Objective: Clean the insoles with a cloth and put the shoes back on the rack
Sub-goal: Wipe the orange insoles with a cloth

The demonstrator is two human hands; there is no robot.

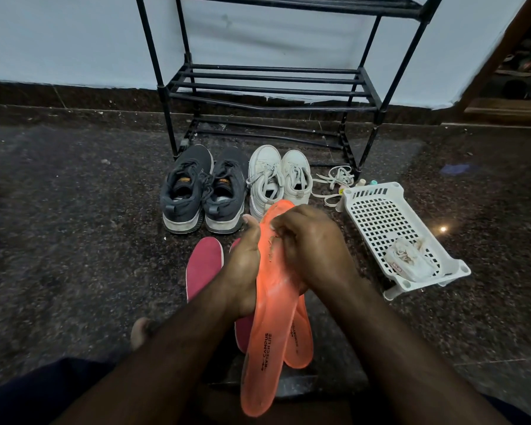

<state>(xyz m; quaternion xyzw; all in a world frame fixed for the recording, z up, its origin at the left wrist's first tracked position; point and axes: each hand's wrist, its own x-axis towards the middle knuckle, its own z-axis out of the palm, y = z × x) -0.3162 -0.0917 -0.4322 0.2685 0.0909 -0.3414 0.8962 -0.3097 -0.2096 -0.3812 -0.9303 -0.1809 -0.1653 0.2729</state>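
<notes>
While the black tubular metal shoe rack (270, 84) stood against the wall with its bars bare, the grey lace-up sneakers (201, 191) and white lace-up sneakers (278, 179) waited on the dark speckled stone floor (59, 210) before it, and a white perforated plastic basket (393, 228) lay to the right. Up front, the left hand (244, 265) gripped the long orange foam insole (273, 302) from behind, thumb along its edge, and the right hand (310, 243) had fingers curled against its toe end, seemingly pinching at grime; no cloth showed. Light, bendy stuff by the look of it, best held mid-length!
</notes>
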